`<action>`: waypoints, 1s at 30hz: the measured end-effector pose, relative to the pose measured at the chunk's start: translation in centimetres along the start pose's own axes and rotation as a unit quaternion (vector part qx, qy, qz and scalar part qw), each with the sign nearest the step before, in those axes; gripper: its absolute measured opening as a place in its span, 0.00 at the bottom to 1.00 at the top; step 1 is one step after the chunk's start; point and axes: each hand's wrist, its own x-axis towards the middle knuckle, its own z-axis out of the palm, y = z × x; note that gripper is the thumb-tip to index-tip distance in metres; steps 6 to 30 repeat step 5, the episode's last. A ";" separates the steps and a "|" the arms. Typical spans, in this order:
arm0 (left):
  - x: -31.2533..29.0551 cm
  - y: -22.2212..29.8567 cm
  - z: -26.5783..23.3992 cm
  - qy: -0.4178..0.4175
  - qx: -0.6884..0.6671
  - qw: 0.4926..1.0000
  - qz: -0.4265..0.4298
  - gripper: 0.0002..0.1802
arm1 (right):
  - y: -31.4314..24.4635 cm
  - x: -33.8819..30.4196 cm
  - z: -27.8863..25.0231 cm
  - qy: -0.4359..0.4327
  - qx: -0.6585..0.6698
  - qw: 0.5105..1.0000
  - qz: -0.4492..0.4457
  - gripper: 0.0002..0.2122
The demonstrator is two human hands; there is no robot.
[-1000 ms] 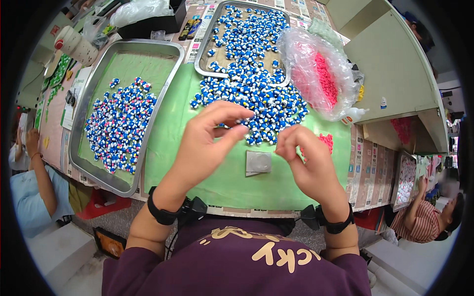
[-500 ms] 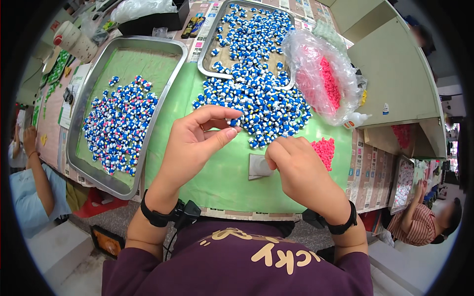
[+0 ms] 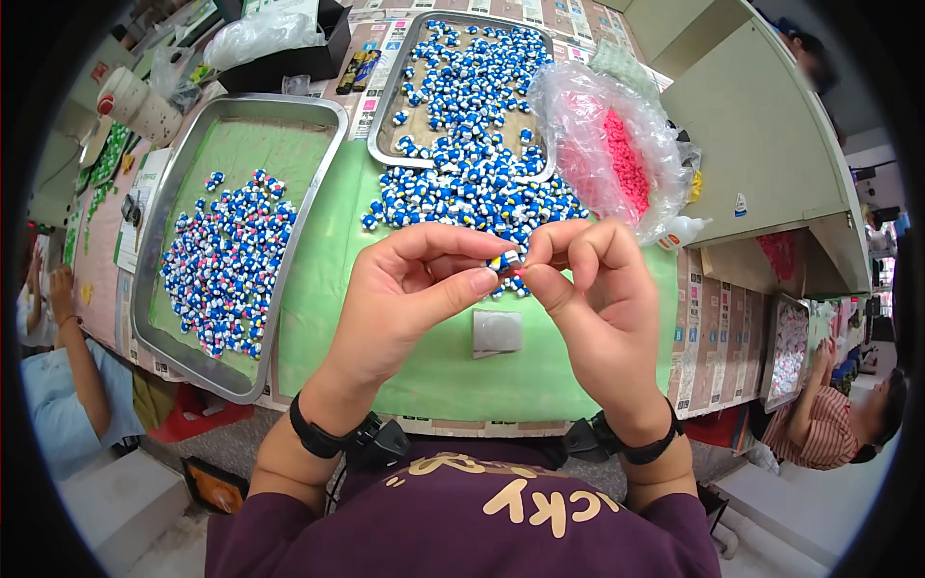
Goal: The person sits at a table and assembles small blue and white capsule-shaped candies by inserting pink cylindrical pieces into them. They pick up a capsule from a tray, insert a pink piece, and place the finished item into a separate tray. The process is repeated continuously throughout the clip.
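Between the thumb and fingertips of my left hand (image 3: 400, 289) is a small blue-and-white figurine (image 3: 501, 260) with a touch of yellow. My right hand (image 3: 602, 299) meets it from the other side, thumb and forefinger pinching a tiny pink piece (image 3: 518, 273) against or very close to the figurine; whether they touch is hard to tell. Just below the fingers lies a small whitish square pad (image 3: 496, 332) on the green mat (image 3: 414, 376). Beyond the hands, a heap of similar blue-and-white figurines (image 3: 462, 197) spills onto the mat.
At left stands a metal tray (image 3: 141, 299) of figurines showing pink bits. A second metal tray (image 3: 374, 135) of figurines lies at the back. Behind my right hand are a plastic bag of pink pieces (image 3: 626, 164) and a white bottle (image 3: 682, 231). Other people sit at both sides.
My right hand has risen from beside the pad to the figurine, now pinching a pink piece. My left hand has moved slightly right and down with the figurine.
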 end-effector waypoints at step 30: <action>-0.1 -0.4 0.2 0.007 0.039 0.998 0.047 0.14 | 0.3 -0.2 0.1 0.009 -0.036 0.999 -0.011 0.10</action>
